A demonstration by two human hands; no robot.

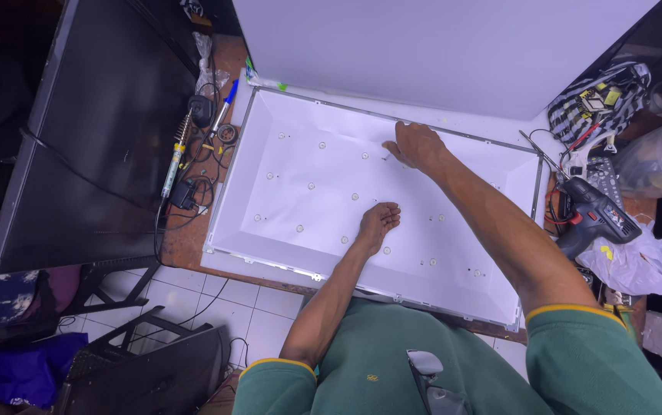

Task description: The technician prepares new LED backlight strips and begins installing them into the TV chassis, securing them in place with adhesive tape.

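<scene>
Left hand [379, 219] resting loosely curled, empty, mid-panel on white backlight tray [300, 131] with lens dots, lying flat on workbench. Right hand [415, 146] fingers pinched at small piece near far edge; cordless drill [596, 215] well right

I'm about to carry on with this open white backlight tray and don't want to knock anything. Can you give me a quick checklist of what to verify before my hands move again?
1. Left hand free of tools: ok, it rests flat on the white tray, nothing in its grip.
2. Right hand on its spot: ok, fingertips press near the tray's far edge; whether they pinch something small, cannot tell.
3. Round lenses in their rows: ok, dotted in rows across the tray floor.
4. White sheet out of the way: ok, propped up behind the tray.
5. Cordless drill clear of the tray: ok, lying to the right, off the tray.
6. Soldering iron clear: ok, left of the tray; whether it is hot, cannot tell.
</scene>
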